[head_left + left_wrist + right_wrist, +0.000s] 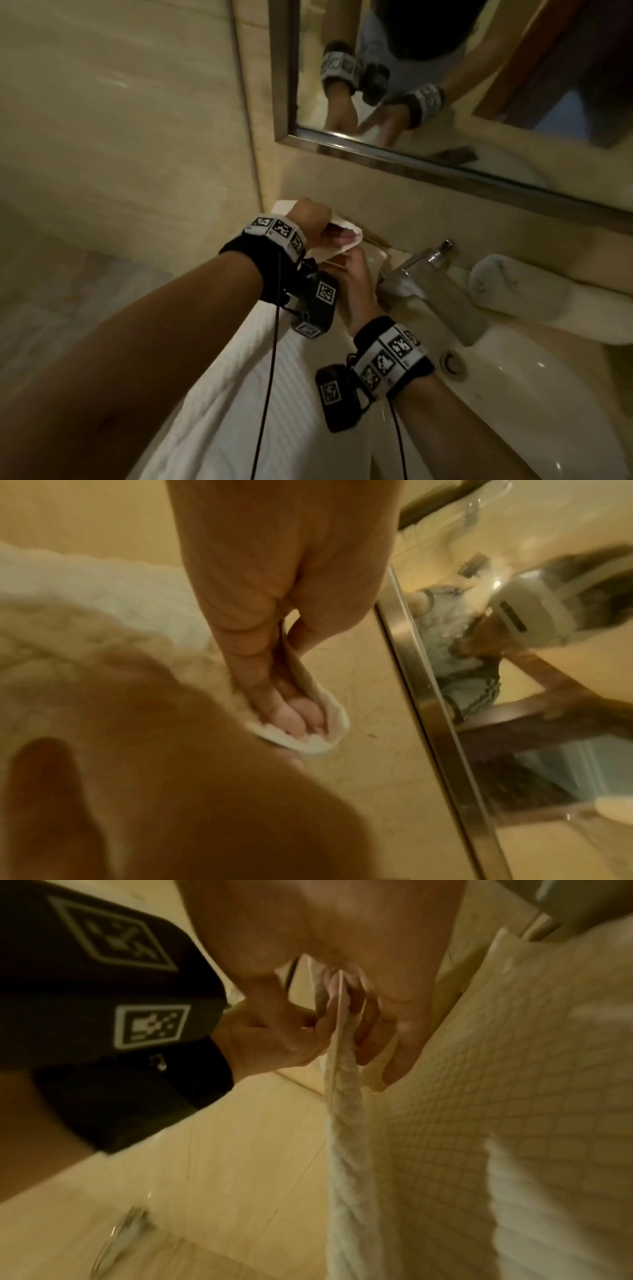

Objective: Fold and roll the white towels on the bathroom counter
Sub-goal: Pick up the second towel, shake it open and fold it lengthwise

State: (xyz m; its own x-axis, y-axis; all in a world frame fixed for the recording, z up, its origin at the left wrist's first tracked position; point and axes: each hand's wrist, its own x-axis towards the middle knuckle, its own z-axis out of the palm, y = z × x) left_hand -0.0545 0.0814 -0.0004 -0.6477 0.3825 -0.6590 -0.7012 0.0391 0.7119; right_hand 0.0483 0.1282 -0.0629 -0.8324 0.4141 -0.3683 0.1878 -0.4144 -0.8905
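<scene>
— What do the hands do, seen from above?

— The left hand (308, 219) is far at the corner, its fingers curled round the top edge of the white towel (219, 394). The right hand (356, 274) is just beside and below it, and its fingers pinch the same edge. The towel goes from the hands down along the counter (404, 308) toward the person. On the right I see the faucet (435, 270) over the sink (520, 394), and behind it a rolled towel (513, 284) lies on the counter. The mirror (445, 85) is above.

— And the camera on the left wrist?

— It is blurred. The right hand (284, 588) comes from above, and its fingertips (301, 718) hold a rounded corner of the towel (103, 631), pressed between fingers and thumb. The left hand (164, 777) fills the lower part, too close and dark; how its fingers lie I cannot tell there. The metal frame of the mirror (428, 710) is at the right.

— The right wrist camera?

— The two hands meet at the towel (496, 1096) edge. The left hand (267, 1039) grips the thin folded edge from one side, the right hand (359, 947) pinches it from the other side. The cloth has a pattern of small squares and hangs down from the fingers
</scene>
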